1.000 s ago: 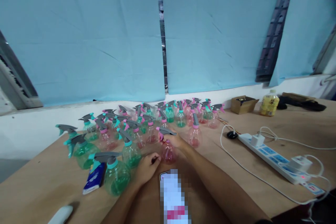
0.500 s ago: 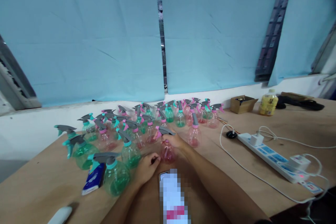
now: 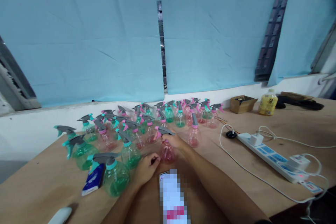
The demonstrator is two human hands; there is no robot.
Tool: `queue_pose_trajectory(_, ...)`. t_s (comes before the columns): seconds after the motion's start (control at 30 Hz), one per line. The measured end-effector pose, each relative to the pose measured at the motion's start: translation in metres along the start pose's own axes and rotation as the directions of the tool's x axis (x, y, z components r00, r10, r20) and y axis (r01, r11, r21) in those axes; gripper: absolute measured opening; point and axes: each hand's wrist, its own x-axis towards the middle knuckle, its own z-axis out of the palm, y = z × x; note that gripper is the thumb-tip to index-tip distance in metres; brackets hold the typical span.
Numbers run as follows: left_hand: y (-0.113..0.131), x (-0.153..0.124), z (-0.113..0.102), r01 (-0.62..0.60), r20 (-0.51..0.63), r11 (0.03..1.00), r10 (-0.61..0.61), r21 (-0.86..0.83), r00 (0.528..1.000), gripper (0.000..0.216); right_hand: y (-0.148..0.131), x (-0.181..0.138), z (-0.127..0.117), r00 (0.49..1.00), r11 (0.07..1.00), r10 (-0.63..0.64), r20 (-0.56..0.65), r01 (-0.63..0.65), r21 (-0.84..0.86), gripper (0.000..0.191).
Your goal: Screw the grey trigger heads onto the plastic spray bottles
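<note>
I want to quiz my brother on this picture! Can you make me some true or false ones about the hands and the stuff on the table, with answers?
1. The right hand grips a pink spray bottle. True.
2. The left hand grips a pink spray bottle too. False: the left hand holds no bottle.
3. A blue packet lies beside a green spray bottle. True.
4. Nothing is plugged into the power strip. False: white plugs sit in it.
</note>
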Motion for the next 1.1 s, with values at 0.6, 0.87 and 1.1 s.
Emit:
queue_pose_trajectory(0.6, -0.003, 0.001, 0.000, -0.015, -0.010, 1.000, 0.015, 0.016, 1.000, 0.028, 0.007, 0.005, 0.000, 0.996, 0.989, -0.079, -0.037, 0.074, -0.128, 0.029)
queue_pose_trajectory(0.87, -0.002, 0.000, 0.000, 0.001, -0.007, 1.000, -0.001, -0.004, 1.000, 0.026, 0.018, 0.006, -0.003, 0.819, 0.857, -0.380, -0.429, 0.137, -0.497, 0.040)
queue_pose_trajectory(1.1, -0.005, 0.000, 0.002, -0.005, -0.019, 1.000, 0.005, -0.017, 1.000, 0.025, 0.023, 0.002, -0.028, 0.703, 0.744, -0.444, -0.556, -0.056, -0.665, 0.049)
